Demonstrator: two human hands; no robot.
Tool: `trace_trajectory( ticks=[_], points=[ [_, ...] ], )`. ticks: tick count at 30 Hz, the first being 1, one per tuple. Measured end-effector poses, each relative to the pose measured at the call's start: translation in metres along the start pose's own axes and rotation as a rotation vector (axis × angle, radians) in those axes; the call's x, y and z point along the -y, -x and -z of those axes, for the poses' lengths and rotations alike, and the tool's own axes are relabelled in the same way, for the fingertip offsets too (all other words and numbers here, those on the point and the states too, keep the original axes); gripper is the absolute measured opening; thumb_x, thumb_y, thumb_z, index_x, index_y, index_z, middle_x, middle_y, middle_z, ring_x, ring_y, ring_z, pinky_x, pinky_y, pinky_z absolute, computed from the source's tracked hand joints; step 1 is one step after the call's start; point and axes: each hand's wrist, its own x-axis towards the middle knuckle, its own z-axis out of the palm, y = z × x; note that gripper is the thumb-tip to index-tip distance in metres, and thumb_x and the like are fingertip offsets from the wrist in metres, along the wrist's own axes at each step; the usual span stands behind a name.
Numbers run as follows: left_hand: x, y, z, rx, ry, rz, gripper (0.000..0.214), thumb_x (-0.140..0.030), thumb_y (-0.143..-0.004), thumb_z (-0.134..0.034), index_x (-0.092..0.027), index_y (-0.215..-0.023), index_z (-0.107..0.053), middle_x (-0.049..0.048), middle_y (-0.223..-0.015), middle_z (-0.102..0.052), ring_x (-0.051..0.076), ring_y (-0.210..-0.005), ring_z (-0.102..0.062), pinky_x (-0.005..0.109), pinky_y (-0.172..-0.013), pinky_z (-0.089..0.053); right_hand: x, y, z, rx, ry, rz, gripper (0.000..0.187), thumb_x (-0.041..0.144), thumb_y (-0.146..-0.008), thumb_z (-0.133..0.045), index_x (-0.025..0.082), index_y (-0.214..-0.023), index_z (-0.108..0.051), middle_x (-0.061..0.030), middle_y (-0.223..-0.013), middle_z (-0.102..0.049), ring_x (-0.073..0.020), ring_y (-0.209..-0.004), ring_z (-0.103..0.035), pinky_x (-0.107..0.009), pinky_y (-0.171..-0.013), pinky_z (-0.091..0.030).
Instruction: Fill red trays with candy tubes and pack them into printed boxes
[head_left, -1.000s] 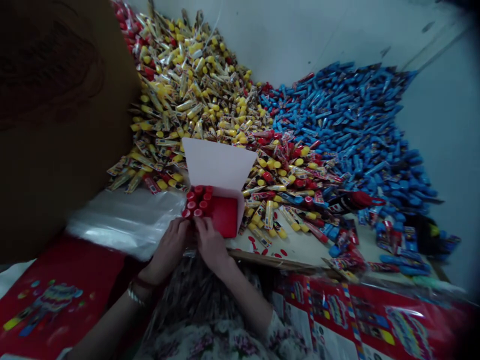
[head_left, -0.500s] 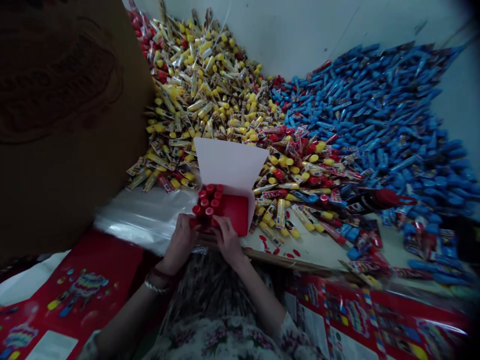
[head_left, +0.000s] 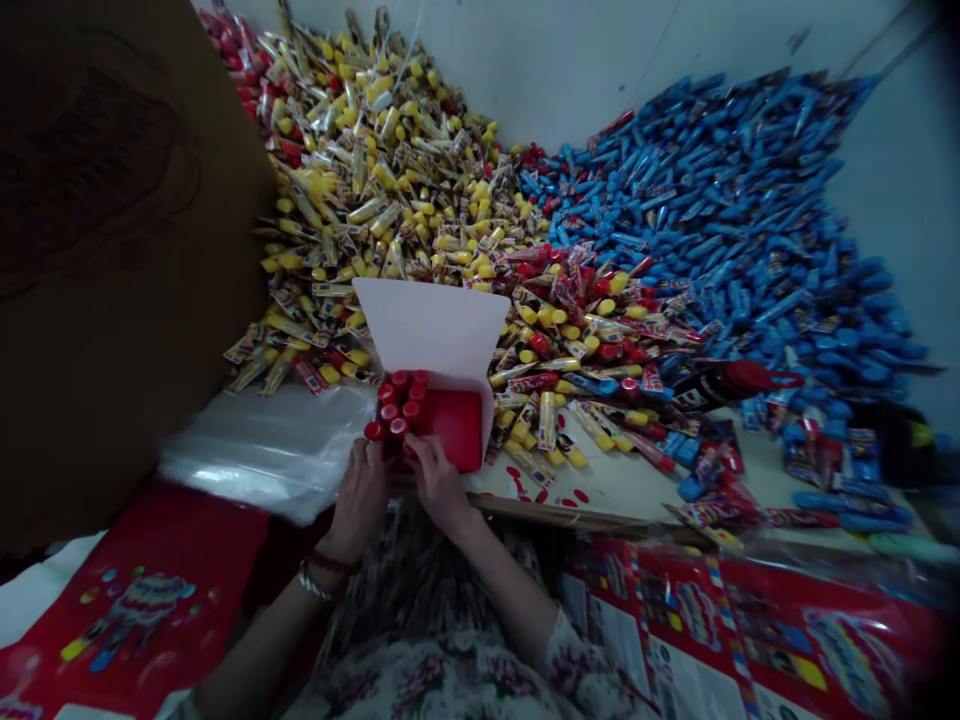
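Observation:
An opened display box (head_left: 431, 325) stands at the table's front edge, its white flap raised at the back. Several red-capped tubes (head_left: 399, 385) stand upright together in its left half, caps up. Bare red surface (head_left: 455, 430) shows in the right half. My left hand (head_left: 363, 492) is closed at the front left of the tubes, its fingertips against them. From the front right, my right hand (head_left: 436, 482) presses bent fingers to the same group. The tubes' lower parts and some fingertips are hidden.
Behind the box rises a heap of yellow-capped tubes (head_left: 405, 190); blue ones (head_left: 712, 190) pile up at right. A large carton (head_left: 127, 270) blocks the left. Clear plastic bags (head_left: 262, 450) lie left of the box. A dark bottle with a red cap (head_left: 742, 378) lies at right.
The whole view has shifted, so the scene sits farther left in the picture. Both hands stay at the front of the red-capped tubes, with little visible change in their grip.

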Motion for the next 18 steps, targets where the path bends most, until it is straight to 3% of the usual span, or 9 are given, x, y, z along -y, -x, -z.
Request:
trace_trajectory(
  ticks=[5, 8, 10, 11, 13, 15, 18],
  points=[
    [0.003, -0.006, 0.006, -0.088, -0.045, 0.021, 0.043, -0.03, -0.091, -0.042, -0.007, -0.128, -0.04, 0.0221, -0.118, -0.049, 0.033, -0.108, -0.051, 0.048, -0.083, -0.048, 0.005, 0.004, 0.004, -0.036, 0.02, 0.073, 0.043, 0.028, -0.098, -0.039, 0.016, -0.139, -0.041, -0.0109, -0.127, -0.053, -0.0158, -0.115, -0.055, -0.026, -0.093, -0.05],
    [-0.004, -0.003, 0.023, -0.211, -0.014, 0.04, 0.058, -0.036, -0.089, -0.05, -0.01, -0.138, -0.031, 0.0234, -0.128, -0.044, 0.036, -0.117, -0.046, 0.055, -0.091, -0.042, -0.006, 0.023, 0.027, -0.248, 0.071, 0.102, 0.042, 0.03, -0.096, -0.043, 0.015, -0.135, -0.045, -0.0127, -0.127, -0.054, -0.017, -0.121, -0.05, -0.03, -0.101, -0.044],
    [-0.016, 0.001, 0.029, -0.291, 0.119, -0.029, 0.053, -0.029, -0.088, -0.052, -0.014, -0.135, -0.034, 0.019, -0.125, -0.047, 0.033, -0.118, -0.046, 0.053, -0.095, -0.041, -0.023, 0.04, 0.048, -0.43, 0.142, -0.021, 0.031, 0.025, -0.096, -0.041, 0.016, -0.122, -0.057, -0.0115, -0.114, -0.06, -0.0182, -0.112, -0.054, -0.035, -0.099, -0.044],
    [-0.025, 0.002, 0.028, -0.275, 0.218, -0.093, 0.047, -0.024, -0.088, -0.051, -0.017, -0.132, -0.037, 0.0157, -0.122, -0.05, 0.029, -0.115, -0.049, 0.048, -0.096, -0.043, -0.033, 0.047, 0.059, -0.49, 0.19, -0.121, 0.027, 0.023, -0.096, -0.041, 0.016, -0.113, -0.061, -0.0105, -0.106, -0.062, -0.0192, -0.106, -0.056, -0.037, -0.095, -0.045],
    [-0.05, 0.0, 0.017, -0.098, 0.421, -0.246, 0.036, -0.015, -0.089, -0.043, -0.02, -0.124, -0.045, 0.0102, -0.114, -0.055, 0.02, -0.106, -0.055, 0.035, -0.091, -0.048, -0.054, 0.057, 0.077, -0.473, 0.318, -0.295, 0.022, 0.021, -0.093, -0.045, 0.016, -0.104, -0.064, -0.01, -0.099, -0.064, -0.0225, -0.101, -0.056, -0.041, -0.092, -0.045],
    [-0.081, -0.01, -0.004, 0.167, 0.5, -0.351, 0.036, -0.008, -0.088, -0.037, -0.019, -0.121, -0.05, 0.0094, -0.114, -0.057, 0.016, -0.103, -0.057, 0.028, -0.088, -0.05, -0.07, 0.06, 0.087, -0.319, 0.461, -0.388, 0.026, 0.018, -0.088, -0.05, 0.015, -0.112, -0.061, -0.0119, -0.105, -0.063, -0.026, -0.105, -0.054, -0.046, -0.092, -0.043],
    [-0.13, -0.038, -0.04, 0.332, 0.239, -0.316, 0.048, 0.0, -0.082, -0.039, -0.014, -0.127, -0.048, 0.0138, -0.125, -0.054, 0.02, -0.117, -0.052, 0.034, -0.099, -0.044, -0.082, 0.056, 0.091, -0.09, 0.604, -0.416, 0.045, 0.008, -0.084, -0.048, 0.016, -0.128, -0.051, -0.0142, -0.119, -0.058, -0.0264, -0.111, -0.052, -0.045, -0.095, -0.041]
  ],
)
